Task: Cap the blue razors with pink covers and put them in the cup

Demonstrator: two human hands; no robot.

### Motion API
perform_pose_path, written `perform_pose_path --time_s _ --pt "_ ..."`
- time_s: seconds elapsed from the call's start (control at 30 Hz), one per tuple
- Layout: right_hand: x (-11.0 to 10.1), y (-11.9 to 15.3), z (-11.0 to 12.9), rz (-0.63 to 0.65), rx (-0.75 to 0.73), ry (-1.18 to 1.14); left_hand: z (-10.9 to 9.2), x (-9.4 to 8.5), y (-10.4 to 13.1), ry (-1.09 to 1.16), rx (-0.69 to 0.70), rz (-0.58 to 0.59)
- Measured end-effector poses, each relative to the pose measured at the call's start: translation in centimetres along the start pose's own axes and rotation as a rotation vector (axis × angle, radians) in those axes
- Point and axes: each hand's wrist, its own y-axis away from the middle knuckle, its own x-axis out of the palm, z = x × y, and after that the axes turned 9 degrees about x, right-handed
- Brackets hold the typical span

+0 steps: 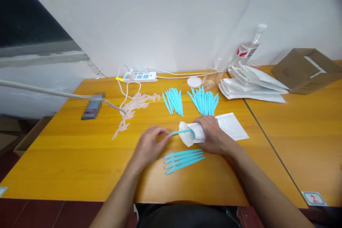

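Note:
My left hand (153,144) pinches the end of a slim turquoise plastic stick (176,132). Its other end reaches into the open mouth of a white padded envelope (187,137), where more turquoise shows. Wrapped around the envelope's right side is my right hand (212,133). Just below, several turquoise sticks with shaped, paler tips (184,160) lie side by side on the table. Beyond my hands are two more groups of such sticks, a left pile (173,100) and a larger right pile (204,101). Another white envelope (232,126) lies flat, partly behind my right hand.
Small translucent pinkish pieces (136,103) are scattered at the left, near a power strip (144,76) with white cables. A phone (92,108) lies farther left. Along the back stand a clear jar (212,78), its lid (194,82), stacked envelopes (253,85), a bottle (247,50) and a cardboard box (301,71).

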Motion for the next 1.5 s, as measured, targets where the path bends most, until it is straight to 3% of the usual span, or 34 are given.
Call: perform_pose_path --time_s 0.07,0.13,0.2,0.3,0.37,0.47,0.7,0.8,0.93,1.0,1.07,1.13,1.27,1.33,1.43,1.5 --pt "-0.1 0.0 0.4 0.006 -0.008 -0.008 -1.2 2.8 -1.4 0.087 0.089 0.062" --pt "-0.2 0.1 0.5 0.002 -0.005 -0.009 -1.4 3.7 -1.4 0.149 0.1 0.084" --pt "-0.3 0.2 0.3 -0.005 0.003 -0.004 -0.8 2.6 0.0 0.111 0.042 0.05" --pt "-0.3 0.3 -0.1 0.0 0.004 0.003 0.4 0.0 2.7 -0.048 0.014 0.197" --pt "-0.1 0.2 -0.2 0.01 0.006 0.012 0.8 -0.9 3.8 -0.118 0.006 0.279" --pt "0.2 0.1 -0.2 0.017 0.015 0.037 0.7 -0.4 4.2 -0.139 0.002 0.313" --pt "0.2 0.0 0.1 0.004 0.008 0.026 0.9 0.5 4.1 -0.147 0.018 0.24" --pt "0.3 0.0 0.0 0.0 0.004 0.027 1.3 -0.7 4.6 -0.044 -0.059 0.247" --pt "0.3 0.1 -0.2 -0.001 0.011 0.021 2.2 -4.4 5.7 0.092 -0.175 0.167" --pt "0.2 0.1 -0.2 -0.002 0.013 0.02 2.4 -6.2 5.8 0.077 -0.186 0.099" --pt "0.1 0.1 0.0 -0.006 0.014 0.02 2.2 -6.6 4.8 0.041 -0.163 0.076" --pt "0.1 0.1 0.4 -0.007 0.01 0.025 1.3 -5.0 2.9 0.039 -0.112 0.113" --pt "0.2 0.2 1.4 -0.005 -0.012 0.021 -1.2 1.5 -1.7 0.052 0.088 0.162" --pt "0.4 0.3 1.5 -0.005 -0.015 0.006 -2.0 3.7 -2.4 0.053 0.201 0.202" --pt "0.6 0.4 1.3 -0.007 -0.004 -0.006 -1.6 3.4 -0.2 0.066 0.157 0.078" --pt "0.5 0.5 1.1 -0.008 0.008 0.002 -0.8 1.7 2.3 -0.011 0.085 0.102"
